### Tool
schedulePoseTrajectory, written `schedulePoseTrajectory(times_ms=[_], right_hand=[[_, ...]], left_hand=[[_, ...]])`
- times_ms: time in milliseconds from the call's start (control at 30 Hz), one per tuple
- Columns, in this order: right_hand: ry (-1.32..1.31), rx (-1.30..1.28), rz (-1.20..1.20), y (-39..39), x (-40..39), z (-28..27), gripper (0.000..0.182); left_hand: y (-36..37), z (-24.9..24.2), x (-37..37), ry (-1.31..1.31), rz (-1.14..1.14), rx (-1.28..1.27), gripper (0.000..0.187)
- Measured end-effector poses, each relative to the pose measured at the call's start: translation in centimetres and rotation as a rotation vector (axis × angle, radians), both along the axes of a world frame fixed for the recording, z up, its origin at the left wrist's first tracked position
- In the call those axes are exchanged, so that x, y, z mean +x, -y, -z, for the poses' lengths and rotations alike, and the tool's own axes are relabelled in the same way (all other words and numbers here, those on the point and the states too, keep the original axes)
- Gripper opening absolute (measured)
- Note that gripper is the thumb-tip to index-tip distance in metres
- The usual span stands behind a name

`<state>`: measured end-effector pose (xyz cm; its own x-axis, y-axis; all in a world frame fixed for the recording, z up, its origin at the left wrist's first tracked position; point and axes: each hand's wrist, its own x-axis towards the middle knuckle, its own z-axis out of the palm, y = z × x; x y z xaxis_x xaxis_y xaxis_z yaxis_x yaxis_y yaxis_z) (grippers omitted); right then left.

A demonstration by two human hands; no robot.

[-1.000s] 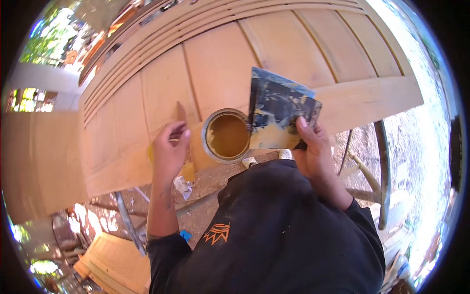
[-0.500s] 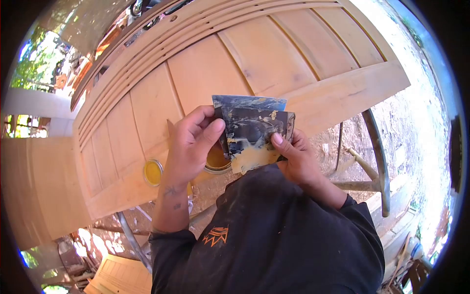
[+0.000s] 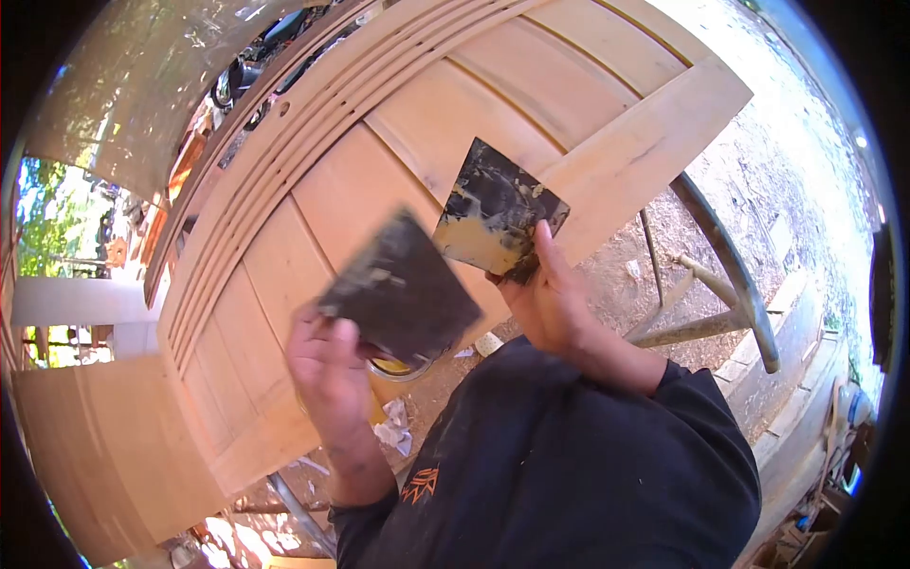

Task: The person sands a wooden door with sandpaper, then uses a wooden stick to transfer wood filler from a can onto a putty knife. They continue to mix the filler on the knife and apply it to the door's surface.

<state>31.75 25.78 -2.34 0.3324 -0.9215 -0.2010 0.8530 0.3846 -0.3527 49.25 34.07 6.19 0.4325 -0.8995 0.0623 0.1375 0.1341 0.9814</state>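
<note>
Your left hand grips a plain dark square plate; your right hand grasps a tan-smeared black square plate. The round metal tin lies just right of your left hand, the nearer 1, partly hidden.

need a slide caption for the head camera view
Left hand holding a dark scraper, right hand holding a tan-smeared scraper, by a wooden door.
</note>
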Motion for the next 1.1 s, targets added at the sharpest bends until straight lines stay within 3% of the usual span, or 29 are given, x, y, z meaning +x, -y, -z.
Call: schedulePoseTrajectory(times_ms=[267, 367, 567, 667, 767, 867, 1000, 1100], right_hand=[[-0.086, -0.05, -0.099, -0.5, -0.4, -0.8, 0.03], [-0.107, -0.075, -0.166, -0.5, -1.1, -0.6, 0.037], [-0.197, -0.062, -0.179, -1.5, -1.5, -2.4, 0.053], [-0.286, -0.126, -0.139, -1.6, -1.6, -1.9, 0.056], [-0.385, -0.159, -0.085, -1.6, -2.2, -1.2, 0.055], [-0.441, -0.126, -0.061, -1.4, -3.5, -1.0, 0.048], [-0.469, -0.102, -0.061, -1.4, -4.9, 1.4, 0.042], [-0.518, -0.11, -0.157, -1.5, -5.9, 2.6, 0.043]], left_hand=[[0.4, 0.6, -1.0, 0.021, 0.092, 0.093, 0.03], [0.3, 0.3, -1.0, 0.166, 0.109, 0.16, 0.029], [0.5, -0.2, -3.1, 0.216, 0.243, 0.302, 0.031], [-0.1, -1.4, -2.9, 0.52, -0.046, 0.196, 0.025], [-1.3, -1.6, 1.9, 0.751, -0.357, 0.151, 0.024], [-2.6, 1.7, 8.8, 0.878, -0.448, 0.41, 0.024], [-5.0, 7.6, 10.6, 1.156, -0.096, 0.939, 0.043], [-5.8, 11.9, 11.0, 1.4, -0.11, 0.927, 0.052]])
